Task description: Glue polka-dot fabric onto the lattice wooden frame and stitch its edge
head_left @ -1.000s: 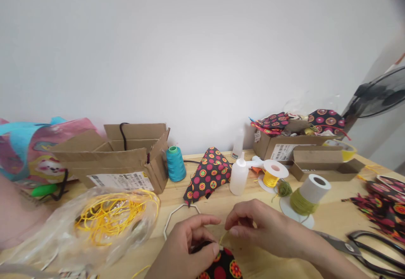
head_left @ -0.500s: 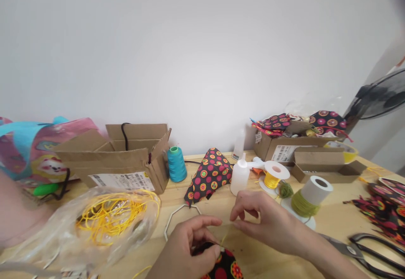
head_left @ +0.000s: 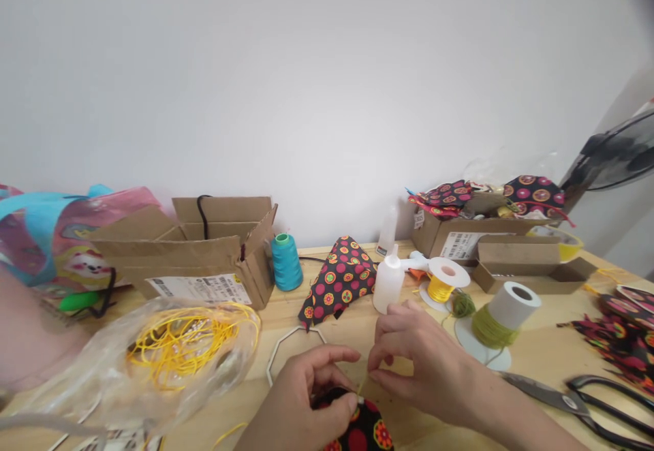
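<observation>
Near the bottom middle, my left hand [head_left: 311, 396] is closed on a piece of black fabric [head_left: 365, 427] printed with red and orange flowers, the thumb pressing its upper edge. A thin yellowish strand [head_left: 362, 388] stands up from that edge beside the thumb. Just right of it, my right hand [head_left: 413, 355] has thumb and index finger pinched together; whatever lies between the tips is too fine to make out. Behind my left hand lies a white octagonal frame [head_left: 273, 355]. A folded piece of the same kind of print fabric [head_left: 340, 281] and a white squeeze bottle [head_left: 388, 284] stand beyond.
At left are a plastic bag of yellow cord [head_left: 189, 349], an open cardboard box [head_left: 178, 260] and a blue thread cone [head_left: 287, 263]. Spools of yellow cord [head_left: 440, 289] and green cord [head_left: 493, 328], black-handled scissors [head_left: 572, 403] and fabric scraps [head_left: 620, 342] lie at right.
My right hand has moved slightly left and turned, its fingertips now closer to the fabric and drawn together. My left hand keeps its hold on the fabric.
</observation>
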The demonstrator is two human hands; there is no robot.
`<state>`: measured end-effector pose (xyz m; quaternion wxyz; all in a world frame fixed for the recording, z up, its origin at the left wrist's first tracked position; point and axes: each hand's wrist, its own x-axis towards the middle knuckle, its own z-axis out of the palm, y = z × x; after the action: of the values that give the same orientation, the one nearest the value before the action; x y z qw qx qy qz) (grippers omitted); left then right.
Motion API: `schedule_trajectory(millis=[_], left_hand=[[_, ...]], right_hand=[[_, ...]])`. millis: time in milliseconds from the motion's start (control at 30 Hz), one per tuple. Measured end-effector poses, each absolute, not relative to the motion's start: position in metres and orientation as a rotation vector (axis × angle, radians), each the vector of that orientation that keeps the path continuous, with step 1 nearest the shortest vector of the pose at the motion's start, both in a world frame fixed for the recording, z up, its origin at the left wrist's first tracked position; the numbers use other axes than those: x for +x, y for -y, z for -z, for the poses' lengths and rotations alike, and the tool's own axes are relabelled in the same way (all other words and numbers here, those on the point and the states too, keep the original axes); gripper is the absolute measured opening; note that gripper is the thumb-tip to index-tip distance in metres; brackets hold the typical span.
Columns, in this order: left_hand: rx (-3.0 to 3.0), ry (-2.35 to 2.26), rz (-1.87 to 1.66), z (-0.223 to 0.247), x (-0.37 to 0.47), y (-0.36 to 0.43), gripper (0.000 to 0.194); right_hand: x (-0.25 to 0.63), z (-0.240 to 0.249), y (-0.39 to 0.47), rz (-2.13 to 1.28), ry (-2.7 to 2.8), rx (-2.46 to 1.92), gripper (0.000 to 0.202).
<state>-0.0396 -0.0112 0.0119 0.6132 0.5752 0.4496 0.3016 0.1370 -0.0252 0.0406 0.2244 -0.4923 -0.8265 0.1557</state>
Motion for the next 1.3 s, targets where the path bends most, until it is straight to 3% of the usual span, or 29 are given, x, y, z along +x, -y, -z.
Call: schedule_trajectory(millis=[200,367,667,1300], left_hand=[[1.301,-1.032,-0.699,-0.011,-0.039,0.011,0.032],[1.260,-1.050,-0.719,-0.014,-0.039,0.010,0.028],[1.194,-1.003,-0.764,-0.016,-0.041,0.008,0.026],[1.141,-0.992,-0.811,-0.012,-0.042,0.007,0.029]], right_hand=[[0.136,-0.035,0.026,-1.184,1.767,-1.474,0.008],[0.125,-0.028,0.025,-1.502,1.403,-1.361,0.015],[0.114,-0.010,0.024,-1.529,1.142,-1.164,0.018],[0.110,-0.016,0.022,-1.280,1.305,-1.194,0.009]])
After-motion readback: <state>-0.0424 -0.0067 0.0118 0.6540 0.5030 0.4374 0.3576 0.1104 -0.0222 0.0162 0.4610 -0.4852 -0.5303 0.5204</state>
